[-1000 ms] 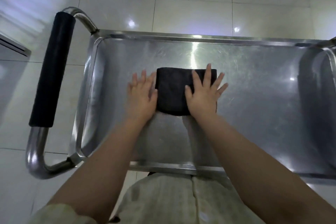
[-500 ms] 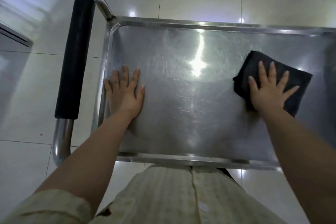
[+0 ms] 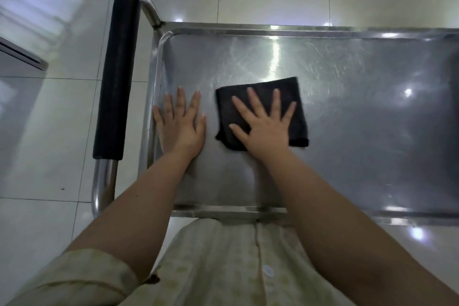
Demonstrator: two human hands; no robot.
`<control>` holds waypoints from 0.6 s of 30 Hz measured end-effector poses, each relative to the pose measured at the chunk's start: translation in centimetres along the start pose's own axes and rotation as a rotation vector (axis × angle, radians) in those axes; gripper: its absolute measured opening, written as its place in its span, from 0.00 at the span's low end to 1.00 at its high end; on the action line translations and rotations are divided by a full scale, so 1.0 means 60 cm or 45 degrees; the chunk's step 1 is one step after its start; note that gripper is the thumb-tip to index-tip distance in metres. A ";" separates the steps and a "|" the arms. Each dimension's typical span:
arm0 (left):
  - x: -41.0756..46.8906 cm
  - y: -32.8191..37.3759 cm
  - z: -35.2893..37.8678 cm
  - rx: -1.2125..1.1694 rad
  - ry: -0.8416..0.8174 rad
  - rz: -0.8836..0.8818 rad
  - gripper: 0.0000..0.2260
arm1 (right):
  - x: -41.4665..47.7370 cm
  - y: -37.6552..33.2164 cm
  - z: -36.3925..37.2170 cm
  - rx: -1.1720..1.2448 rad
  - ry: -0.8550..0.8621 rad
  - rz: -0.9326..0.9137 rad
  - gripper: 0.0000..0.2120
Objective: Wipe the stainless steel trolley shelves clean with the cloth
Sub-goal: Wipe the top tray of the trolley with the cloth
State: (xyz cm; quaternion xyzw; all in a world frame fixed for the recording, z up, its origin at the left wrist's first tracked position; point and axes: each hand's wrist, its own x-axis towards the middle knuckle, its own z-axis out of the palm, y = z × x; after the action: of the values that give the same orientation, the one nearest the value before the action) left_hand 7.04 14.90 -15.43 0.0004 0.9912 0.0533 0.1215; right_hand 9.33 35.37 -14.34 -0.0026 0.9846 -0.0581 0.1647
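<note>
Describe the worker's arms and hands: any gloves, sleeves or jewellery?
No gloves, rings or watch on the left hand or right hand. A pale cream sleeve is bunched at the left elbow; the right forearm is bare to the frame edge. The shirt matches, with a white button.

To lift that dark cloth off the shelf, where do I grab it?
Pinch its right edge, coming from the right. The cloth lies flat and folded on the shelf, and that edge sticks out clear of the right hand pressing it.
</note>
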 end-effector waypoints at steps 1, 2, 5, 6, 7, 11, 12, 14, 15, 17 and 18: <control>0.000 0.000 0.000 0.002 -0.001 0.000 0.25 | -0.001 0.042 -0.004 0.016 0.018 0.107 0.32; 0.000 0.000 0.001 0.010 -0.002 0.000 0.25 | -0.005 0.090 -0.009 0.021 0.034 0.213 0.32; 0.003 -0.003 0.004 0.019 -0.005 0.014 0.25 | -0.037 0.218 -0.020 0.085 0.029 0.467 0.32; 0.003 -0.003 0.005 0.020 -0.007 0.020 0.25 | -0.050 0.240 -0.022 0.092 0.015 0.520 0.33; 0.004 -0.002 0.006 0.023 -0.010 0.020 0.25 | -0.060 0.246 -0.020 0.084 -0.004 0.557 0.33; 0.006 -0.003 0.003 0.039 -0.043 -0.001 0.25 | -0.079 0.140 0.002 0.022 -0.035 0.427 0.29; 0.007 -0.004 0.001 0.043 -0.051 0.003 0.25 | -0.083 0.094 0.009 0.010 -0.056 0.305 0.28; 0.008 -0.007 -0.002 0.049 -0.061 0.007 0.25 | -0.100 -0.002 0.028 -0.024 -0.088 0.026 0.28; 0.008 -0.009 -0.002 0.056 -0.059 0.007 0.25 | -0.108 -0.040 0.035 -0.051 -0.084 -0.096 0.29; 0.006 -0.011 -0.002 0.077 -0.053 0.004 0.25 | -0.120 -0.072 0.044 -0.098 -0.070 -0.225 0.29; 0.005 -0.012 -0.001 0.082 -0.051 0.000 0.25 | -0.121 -0.063 0.045 -0.100 -0.057 -0.246 0.30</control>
State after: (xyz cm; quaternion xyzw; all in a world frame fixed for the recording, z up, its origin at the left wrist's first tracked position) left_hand 6.73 14.20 -15.50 0.0054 0.9897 0.0215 0.1414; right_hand 17.01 31.49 -14.12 -0.1052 0.9774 -0.0349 0.1802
